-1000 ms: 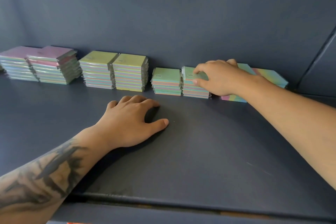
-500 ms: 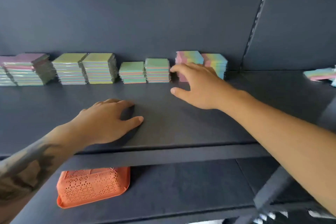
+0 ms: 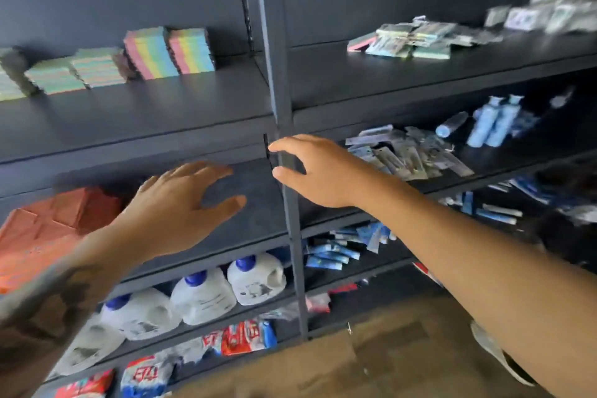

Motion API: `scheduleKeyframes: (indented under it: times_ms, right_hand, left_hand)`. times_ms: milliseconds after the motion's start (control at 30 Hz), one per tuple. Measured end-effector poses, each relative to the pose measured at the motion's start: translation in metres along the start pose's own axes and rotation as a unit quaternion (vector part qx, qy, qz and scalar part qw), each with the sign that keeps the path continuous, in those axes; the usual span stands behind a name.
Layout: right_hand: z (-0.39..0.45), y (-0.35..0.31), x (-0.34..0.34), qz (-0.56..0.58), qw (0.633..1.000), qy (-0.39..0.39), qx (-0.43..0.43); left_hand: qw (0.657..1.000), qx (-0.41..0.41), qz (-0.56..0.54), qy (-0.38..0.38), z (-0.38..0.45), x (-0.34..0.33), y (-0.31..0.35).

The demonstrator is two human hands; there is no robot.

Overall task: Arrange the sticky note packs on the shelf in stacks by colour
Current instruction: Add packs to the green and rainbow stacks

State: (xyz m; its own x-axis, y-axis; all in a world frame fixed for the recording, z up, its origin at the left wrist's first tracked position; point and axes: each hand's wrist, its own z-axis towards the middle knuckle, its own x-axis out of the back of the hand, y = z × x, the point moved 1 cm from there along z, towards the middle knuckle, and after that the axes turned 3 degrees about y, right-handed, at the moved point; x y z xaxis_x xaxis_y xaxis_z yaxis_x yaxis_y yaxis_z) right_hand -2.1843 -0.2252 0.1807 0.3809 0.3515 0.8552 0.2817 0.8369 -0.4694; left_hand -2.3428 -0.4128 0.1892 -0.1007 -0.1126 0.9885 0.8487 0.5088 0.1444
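Stacks of sticky note packs stand in a row on the dark shelf (image 3: pixel 161 113) at upper left: two rainbow-striped stacks (image 3: pixel 168 52) and, left of them, green-topped stacks (image 3: pixel 77 73). A loose heap of mixed sticky note packs (image 3: pixel 410 40) lies on the shelf bay to the right. My left hand (image 3: pixel 181 207) hovers open in front of the shelf below, holding nothing. My right hand (image 3: pixel 310 168) is open too, fingers spread, in front of the upright post (image 3: pixel 277 81). Both hands are well below and clear of the stacks.
Orange baskets (image 3: pixel 48 229) sit on the lower left shelf. White jugs with blue caps (image 3: pixel 206 294) stand beneath. Packaged pens and blue bottles (image 3: pixel 494 119) fill the right-hand shelves. Red and blue packets (image 3: pixel 239 336) lie on the bottom shelf. Brown floor lies below.
The view has pulled back and swung right. My right hand left the stacks and both hands came off the shelf, now hanging in the air lower down.
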Motion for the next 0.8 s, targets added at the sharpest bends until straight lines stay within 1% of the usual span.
scheduleKeyframes:
  times_ms: [67,133,233,333,433,567,800]
  right_hand:
    - [-0.032,0.03,0.021,-0.007,0.999,-0.002,-0.033]
    - [-0.057,0.06,0.041,-0.014,0.998,-0.004,-0.063]
    - [-0.079,0.104,0.07,-0.021,0.996,0.027,-0.087]
    - [-0.079,0.142,0.1,-0.023,0.992,0.063,-0.109]
    - [-0.06,0.182,0.131,-0.041,0.987,0.097,-0.119]
    - [-0.016,0.236,0.17,-0.061,0.98,0.125,-0.14]
    - [0.094,0.32,0.232,-0.116,0.961,0.183,-0.171]
  left_hand:
    - [0.999,-0.029,-0.026,-0.025,-0.002,-0.008,0.053]
    - [0.997,-0.063,-0.034,-0.028,0.003,-0.014,0.099]
    - [0.993,-0.107,-0.048,-0.009,0.024,-0.014,0.159]
    - [0.987,-0.145,-0.059,0.024,0.059,-0.009,0.206]
    - [0.982,-0.165,-0.073,0.053,0.11,-0.004,0.244]
    - [0.98,-0.166,-0.08,0.069,0.197,-0.001,0.279]
    - [0.989,-0.119,-0.056,0.067,0.359,0.01,0.312]
